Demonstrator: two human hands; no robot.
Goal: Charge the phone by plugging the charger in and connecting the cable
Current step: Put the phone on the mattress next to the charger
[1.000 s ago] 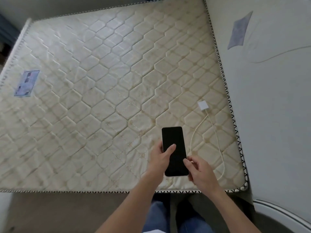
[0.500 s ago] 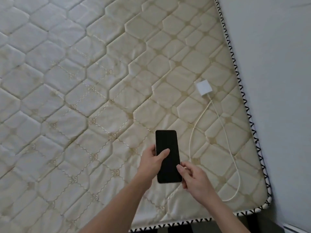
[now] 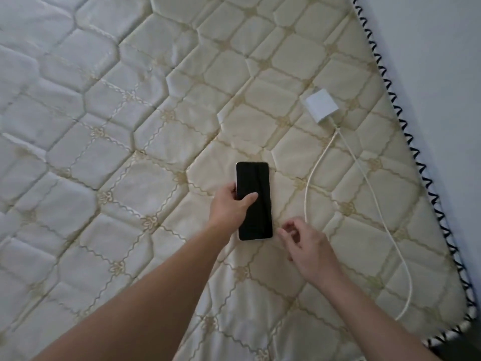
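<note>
A black-screened phone [image 3: 253,201] lies lengthwise over the quilted mattress [image 3: 130,152]. My left hand [image 3: 230,208] grips its left edge, thumb across the glass. Whether the phone rests on the mattress or hovers above it I cannot tell. My right hand [image 3: 305,247] is just right of the phone's lower corner, fingers curled and apart with nothing visible between them. A white charger block [image 3: 322,106] lies on the mattress at the upper right. Its white cable [image 3: 374,201] runs down in two strands; one strand reaches my right hand's knuckles, the other loops near the mattress corner.
The mattress edge with black zigzag stitching [image 3: 426,175] runs down the right side, against a pale grey wall [image 3: 447,61]. No wall socket is in view.
The camera has moved closer and lower over the mattress. My right hand has shifted off the phone's lower right edge toward the cable end. My left hand keeps hold of the phone.
</note>
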